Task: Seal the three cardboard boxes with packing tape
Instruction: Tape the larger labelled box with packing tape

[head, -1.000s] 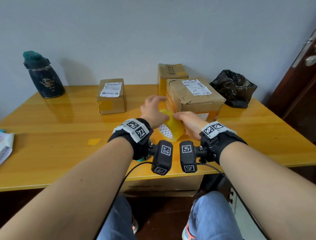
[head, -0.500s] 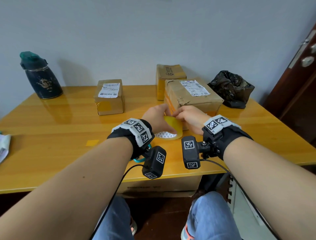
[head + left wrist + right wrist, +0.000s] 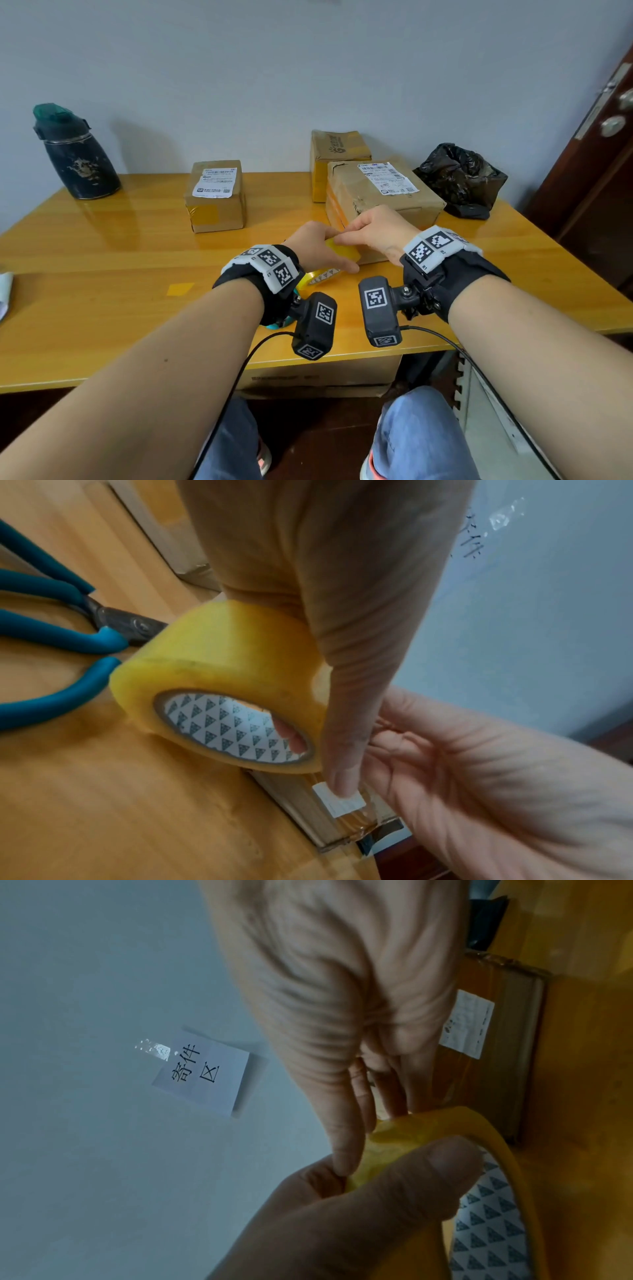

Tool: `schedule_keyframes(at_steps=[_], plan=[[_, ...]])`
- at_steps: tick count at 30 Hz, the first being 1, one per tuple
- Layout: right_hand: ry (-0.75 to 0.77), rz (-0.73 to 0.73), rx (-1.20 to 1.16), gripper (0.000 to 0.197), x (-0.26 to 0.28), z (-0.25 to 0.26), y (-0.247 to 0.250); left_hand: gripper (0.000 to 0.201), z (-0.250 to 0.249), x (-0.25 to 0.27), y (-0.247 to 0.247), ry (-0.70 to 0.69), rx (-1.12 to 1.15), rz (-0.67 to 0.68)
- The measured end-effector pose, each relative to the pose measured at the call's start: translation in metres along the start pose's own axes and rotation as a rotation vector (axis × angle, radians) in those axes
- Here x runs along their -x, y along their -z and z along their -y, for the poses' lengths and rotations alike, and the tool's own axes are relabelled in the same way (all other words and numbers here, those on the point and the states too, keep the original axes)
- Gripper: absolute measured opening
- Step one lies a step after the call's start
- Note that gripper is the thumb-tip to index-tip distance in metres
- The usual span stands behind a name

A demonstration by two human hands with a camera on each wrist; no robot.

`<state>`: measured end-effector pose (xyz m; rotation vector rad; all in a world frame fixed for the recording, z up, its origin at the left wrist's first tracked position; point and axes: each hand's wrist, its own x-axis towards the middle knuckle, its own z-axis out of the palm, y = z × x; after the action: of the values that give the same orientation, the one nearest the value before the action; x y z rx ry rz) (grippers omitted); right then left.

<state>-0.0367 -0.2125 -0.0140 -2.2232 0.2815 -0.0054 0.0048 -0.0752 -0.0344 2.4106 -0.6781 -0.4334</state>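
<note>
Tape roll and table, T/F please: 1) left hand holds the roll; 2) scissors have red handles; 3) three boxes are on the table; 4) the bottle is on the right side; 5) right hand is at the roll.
1) Left hand holds the tape roll: true; a finger shows through the core.
2) False. The scissors have teal handles.
3) Three boxes on the table: true. The small box, back box and big box all sit there.
4) False. The bottle stands at the back left; a black bag is on the right.
5) Right hand at the roll: true; its fingertips pinch at the roll's edge.
</note>
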Motion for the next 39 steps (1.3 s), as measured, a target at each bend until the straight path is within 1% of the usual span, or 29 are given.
schedule_keyframes(at_steps=[2, 4, 9, 14, 18, 21, 25, 26, 28, 29, 32, 35, 36, 38, 39], plan=[[-0.002, -0.018, 0.021, 0.034, 0.002, 0.002, -0.002, 0.051, 0.001, -0.001, 0.002, -0.002, 0.040, 0.033], [-0.011, -0.047, 0.021, 0.036, 0.001, 0.003, -0.004, 0.048, 0.002, -0.001, 0.002, -0.008, 0.086, 0.031], [-0.038, -0.054, 0.067, 0.033, 0.002, 0.008, -0.002, 0.064, 0.010, -0.004, 0.001, 0.013, 0.153, 0.035], [-0.084, -0.073, 0.178, 0.042, -0.001, 0.013, -0.002, 0.069, 0.008, -0.006, -0.004, 0.015, 0.151, -0.006], [-0.090, -0.039, 0.223, 0.038, -0.002, 0.012, -0.004, 0.075, 0.008, -0.005, -0.007, 0.036, 0.195, -0.028], [-0.104, -0.003, 0.189, 0.037, -0.002, 0.010, -0.005, 0.079, 0.008, -0.006, -0.010, 0.049, 0.225, -0.038], [-0.081, -0.021, 0.144, 0.036, 0.001, 0.007, -0.005, 0.080, 0.008, -0.005, -0.013, 0.056, 0.257, -0.051], [-0.065, -0.025, 0.137, 0.033, 0.001, 0.006, -0.005, 0.080, 0.008, -0.004, -0.013, 0.058, 0.268, -0.053], [-0.039, -0.026, 0.116, 0.014, 0.004, 0.003, -0.006, 0.079, 0.008, -0.004, -0.013, 0.066, 0.293, -0.055], [-0.036, -0.027, 0.094, 0.007, 0.004, 0.001, -0.006, 0.079, 0.009, -0.004, -0.014, 0.069, 0.301, -0.055], [-0.062, -0.048, -0.033, 0.010, 0.005, -0.004, -0.004, 0.080, 0.010, -0.003, -0.013, 0.078, 0.310, -0.060], [-0.083, -0.056, -0.133, 0.003, 0.006, -0.005, -0.004, 0.082, 0.012, -0.003, -0.013, 0.086, 0.321, -0.063], [-0.081, -0.046, -0.140, 0.007, 0.006, -0.004, -0.004, 0.082, 0.012, -0.002, -0.013, 0.090, 0.325, -0.065], [-0.070, -0.036, -0.111, 0.023, 0.009, 0.000, -0.005, 0.080, 0.011, -0.001, -0.013, 0.094, 0.332, -0.065], [-0.064, -0.046, -0.090, 0.027, 0.008, 0.001, -0.005, 0.080, 0.011, -0.002, -0.013, 0.094, 0.336, -0.061]])
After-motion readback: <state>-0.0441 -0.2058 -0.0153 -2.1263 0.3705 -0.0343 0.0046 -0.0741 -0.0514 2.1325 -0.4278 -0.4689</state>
